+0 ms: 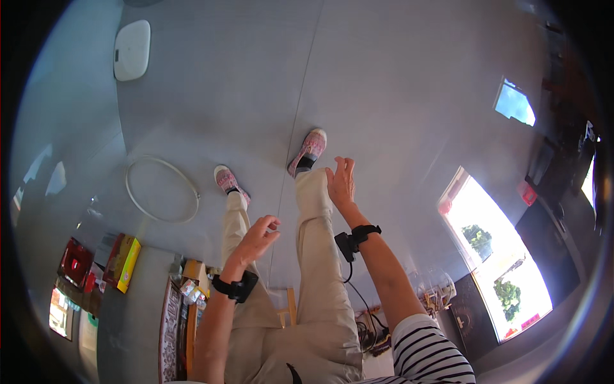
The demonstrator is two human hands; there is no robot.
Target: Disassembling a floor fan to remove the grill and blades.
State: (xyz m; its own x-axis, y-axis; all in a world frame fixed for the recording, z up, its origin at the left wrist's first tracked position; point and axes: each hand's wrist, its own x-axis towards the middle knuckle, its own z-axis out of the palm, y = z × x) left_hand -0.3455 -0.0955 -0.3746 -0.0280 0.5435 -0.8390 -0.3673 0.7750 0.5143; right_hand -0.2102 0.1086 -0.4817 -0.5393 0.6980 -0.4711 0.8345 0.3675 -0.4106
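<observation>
My left hand [256,238] hangs in the air in front of my left leg, its fingers loosely bent and nothing seen in them. Farther forward, beside my right knee, my right hand [343,183] has thumb and fingers apart and looks bare. Each wrist carries a strapped black device: the left wrist device [238,287] and the right wrist device [354,241]. A dark cable [361,301] runs down from the right one. Below the hands are my beige trousers [318,269] and two pink patterned shoes, the left shoe [228,179] and the right shoe [310,148].
On the grey floor [384,89] lies a large pale hoop [163,221] left of my feet. A flat white scale-like slab [132,51] is at the far left. Near left are a yellow-and-red box [125,264] and a patterned mat [169,326]. A bright doorway [495,253] opens at right.
</observation>
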